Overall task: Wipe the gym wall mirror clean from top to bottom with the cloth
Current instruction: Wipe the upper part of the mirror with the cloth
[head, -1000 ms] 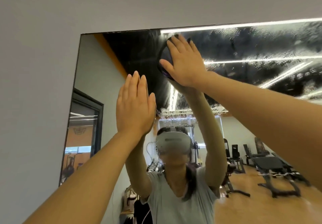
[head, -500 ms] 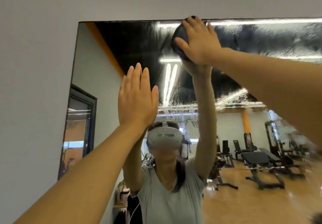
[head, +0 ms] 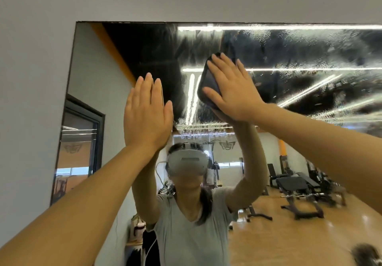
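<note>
Pressing flat, your right hand (head: 233,92) spreads straight fingers over the dark cloth (head: 207,83), pinning it against the mirror (head: 299,58). Beside it, lower and to its left, your left hand (head: 146,116) lies open-palmed on the glass. Wet streaks surround the cloth; beyond it, benches (head: 297,191) appear reflected.

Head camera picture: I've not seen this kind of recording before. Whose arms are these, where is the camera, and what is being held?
The camera sits on a person's head, so both arms reaching forward are that person's own. They face a wall mirror, which reflects them wearing a headset in a gym. The right hand presses a dark cloth flat against the glass, fingers straight. The left hand is raised open against the mirror and holds nothing. The glass right of the cloth looks wet and streaky.
</note>
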